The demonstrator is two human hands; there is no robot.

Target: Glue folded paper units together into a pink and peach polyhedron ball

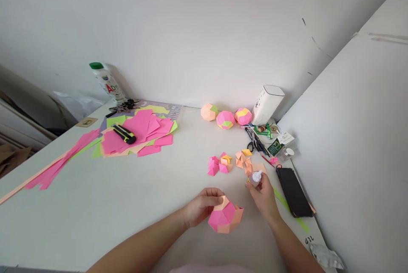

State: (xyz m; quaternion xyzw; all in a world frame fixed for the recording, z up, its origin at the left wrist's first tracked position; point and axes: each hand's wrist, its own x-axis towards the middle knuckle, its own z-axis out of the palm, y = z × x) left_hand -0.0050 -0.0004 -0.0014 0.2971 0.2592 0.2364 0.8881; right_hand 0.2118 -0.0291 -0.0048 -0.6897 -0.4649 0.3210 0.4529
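My left hand (202, 206) is closed on a partly built pink and orange folded-paper ball (225, 216) low on the white table (95, 205). To its right, my right hand (263, 194) grips a small white glue bottle (256, 177), tip pointing up and left. Just beyond both hands lie several loose folded paper units, pink ones (216, 165) and orange ones (244, 158).
Three finished paper balls (225, 119) sit by the back wall beside a white box (267, 104). A pile of pink sheets (140, 133) with a black cutter (124, 133) lies at the left. A black phone (293, 192), scissors (253, 141) and a white bottle (106, 82) are also on the table.
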